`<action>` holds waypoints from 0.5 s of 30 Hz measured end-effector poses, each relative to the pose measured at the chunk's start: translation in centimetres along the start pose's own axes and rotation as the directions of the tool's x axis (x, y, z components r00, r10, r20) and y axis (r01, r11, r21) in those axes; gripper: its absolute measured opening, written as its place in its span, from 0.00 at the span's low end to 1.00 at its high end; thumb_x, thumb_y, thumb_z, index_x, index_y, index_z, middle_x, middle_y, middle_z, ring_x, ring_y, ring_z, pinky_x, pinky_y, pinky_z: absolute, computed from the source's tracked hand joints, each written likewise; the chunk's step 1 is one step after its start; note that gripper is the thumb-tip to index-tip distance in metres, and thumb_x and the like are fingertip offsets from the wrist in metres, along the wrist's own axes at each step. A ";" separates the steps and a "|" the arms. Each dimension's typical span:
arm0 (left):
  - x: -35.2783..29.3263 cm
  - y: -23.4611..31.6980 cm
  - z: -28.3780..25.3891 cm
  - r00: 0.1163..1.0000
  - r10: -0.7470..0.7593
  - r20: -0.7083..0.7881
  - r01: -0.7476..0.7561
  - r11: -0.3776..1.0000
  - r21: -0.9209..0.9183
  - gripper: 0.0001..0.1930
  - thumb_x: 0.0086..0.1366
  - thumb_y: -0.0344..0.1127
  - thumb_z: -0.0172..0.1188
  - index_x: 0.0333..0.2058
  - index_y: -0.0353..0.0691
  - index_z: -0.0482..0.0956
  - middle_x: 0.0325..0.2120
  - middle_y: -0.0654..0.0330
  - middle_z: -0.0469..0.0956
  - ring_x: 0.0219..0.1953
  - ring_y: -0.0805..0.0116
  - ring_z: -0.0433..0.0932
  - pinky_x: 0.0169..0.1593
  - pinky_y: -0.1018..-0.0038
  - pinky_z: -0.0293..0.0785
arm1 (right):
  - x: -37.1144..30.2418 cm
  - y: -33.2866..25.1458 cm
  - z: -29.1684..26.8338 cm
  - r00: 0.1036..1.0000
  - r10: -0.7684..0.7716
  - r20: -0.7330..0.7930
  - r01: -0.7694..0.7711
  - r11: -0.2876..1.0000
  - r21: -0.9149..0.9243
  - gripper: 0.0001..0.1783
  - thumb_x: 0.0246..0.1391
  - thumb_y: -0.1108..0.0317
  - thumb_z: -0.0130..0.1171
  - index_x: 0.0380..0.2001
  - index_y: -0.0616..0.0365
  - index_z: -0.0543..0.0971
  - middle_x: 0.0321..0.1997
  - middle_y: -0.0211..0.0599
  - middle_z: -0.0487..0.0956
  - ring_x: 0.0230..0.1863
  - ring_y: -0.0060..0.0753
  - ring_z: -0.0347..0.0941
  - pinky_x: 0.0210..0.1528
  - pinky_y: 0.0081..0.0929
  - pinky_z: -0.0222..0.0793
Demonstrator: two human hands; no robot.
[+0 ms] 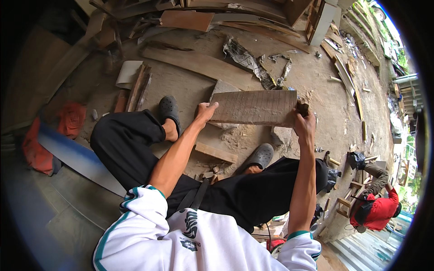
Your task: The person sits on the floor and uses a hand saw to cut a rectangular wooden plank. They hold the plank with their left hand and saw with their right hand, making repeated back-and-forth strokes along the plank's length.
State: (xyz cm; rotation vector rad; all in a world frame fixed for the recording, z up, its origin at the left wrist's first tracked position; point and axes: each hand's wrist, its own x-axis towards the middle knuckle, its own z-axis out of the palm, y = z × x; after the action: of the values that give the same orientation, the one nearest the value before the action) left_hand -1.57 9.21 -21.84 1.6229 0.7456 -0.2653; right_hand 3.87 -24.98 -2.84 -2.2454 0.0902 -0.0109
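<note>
Brown wooden plank [254, 107] is above the dirt floor [327, 101], the fingers of the left hand [206, 111] pinching its left end, those of the right hand [304, 123] its right; a wood offcut [216, 152] lies on the plank's near side

- The head camera sits on the person's head, left of a side-by-side pair, looking steeply down over the white shirt [212, 239] at the lower edge.
- It faces the ground [334, 104] ahead, with the left hand [206, 111] and right hand [305, 125] near, around mid-frame.
- Its fisheye reach bends edges toward the dark rim; a red-clad person [374, 211] at lower right appears small, farther off.
</note>
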 end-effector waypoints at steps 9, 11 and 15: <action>-3.0 3.2 -8.2 0.987 0.023 -0.157 -0.106 0.831 -0.546 0.16 0.60 0.43 0.65 0.39 0.37 0.79 0.38 0.59 0.79 0.39 0.66 0.78 0.40 0.71 0.76 | 3.3 -2.6 2.6 0.983 0.155 0.102 -0.162 0.984 0.068 0.14 0.51 0.59 0.64 0.33 0.60 0.81 0.25 0.29 0.77 0.24 0.20 0.69 0.26 0.25 0.65; -3.6 3.8 -9.8 0.982 0.025 -0.185 -0.149 0.700 -0.699 0.14 0.58 0.40 0.68 0.38 0.41 0.77 0.38 0.60 0.78 0.40 0.69 0.77 0.39 0.75 0.79 | 3.7 -3.5 3.7 0.964 0.207 0.169 -0.238 0.952 0.193 0.14 0.53 0.60 0.63 0.35 0.59 0.80 0.25 0.30 0.78 0.23 0.22 0.73 0.23 0.23 0.67; -5.7 5.8 -13.1 0.929 0.126 -0.347 -0.353 0.577 -0.736 0.14 0.58 0.37 0.67 0.40 0.42 0.76 0.39 0.63 0.78 0.40 0.72 0.78 0.42 0.75 0.80 | 3.8 -6.4 6.2 0.947 0.179 0.267 -0.275 0.881 0.385 0.13 0.54 0.61 0.65 0.36 0.60 0.80 0.26 0.30 0.79 0.23 0.22 0.74 0.22 0.20 0.68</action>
State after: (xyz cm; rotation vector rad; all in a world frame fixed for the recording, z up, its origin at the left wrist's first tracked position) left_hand -5.54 19.68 -11.27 0.8648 0.6778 0.4602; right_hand 8.26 -16.44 -1.86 -1.7790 0.2109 0.3241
